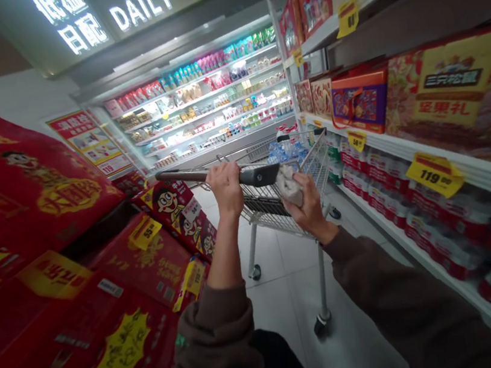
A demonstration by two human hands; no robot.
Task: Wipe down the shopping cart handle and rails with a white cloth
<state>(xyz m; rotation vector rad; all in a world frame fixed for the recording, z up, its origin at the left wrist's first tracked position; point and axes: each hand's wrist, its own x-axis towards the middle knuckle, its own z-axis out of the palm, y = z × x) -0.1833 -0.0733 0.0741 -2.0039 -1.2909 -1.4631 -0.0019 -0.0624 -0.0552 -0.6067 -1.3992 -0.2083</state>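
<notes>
My left hand (225, 188) is wrapped round the dark handle (181, 176) of a wire shopping cart (267, 218). Held in my right hand (307, 205) is a crumpled greyish-white cloth (289, 186), bunched up beside the right end of the handle. Whether that hand also touches the cart cannot be seen. In the cart basket, beyond the handle, clear bottles with a blue tint (284, 152) are partly hidden by the wires and the handle.
Red gift boxes (145, 253) are stacked close on the left. A shelf on the right carries boxed goods (453, 100) above rows of red-and-white cans (386, 176), some packs jutting near the cart's side. Across the far end stands a lit chiller (211, 103). Grey tiled floor (283, 288) lies below.
</notes>
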